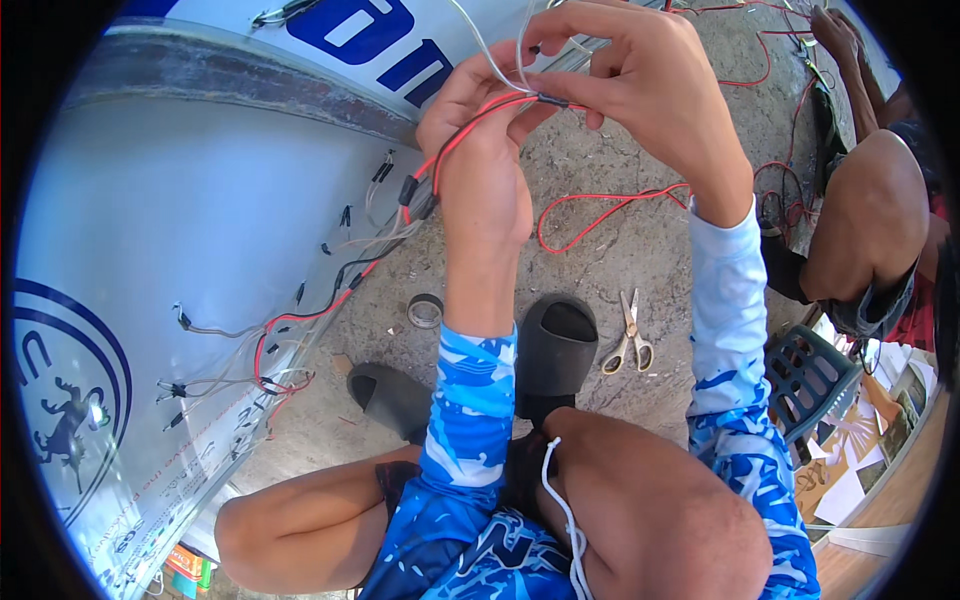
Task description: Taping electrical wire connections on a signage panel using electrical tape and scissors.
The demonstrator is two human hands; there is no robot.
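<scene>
At the top middle my two hands meet over a pair of red and black electrical wires [463, 133]. The pair runs across the back of my left hand [478, 150], whose fingers are closed on the wires from behind. My right hand [645, 85] pinches with thumb and fingers beside a black-wrapped joint [552, 100] in the pair. Thin white wires [488, 45] rise from this joint out of the top of view. My fingertips are partly hidden behind the wires. Below my left hand, more black-taped joints [408, 190] sit along the wire run.
A large white sign panel [230, 200] with wire ends poking through stands at left. On the concrete floor lie a tape roll [425, 311], scissors [628, 335] and a red wire loop [590, 215]. At right are another person's knee [868, 215], a dark plastic stool [808, 380] and scattered papers [845, 490].
</scene>
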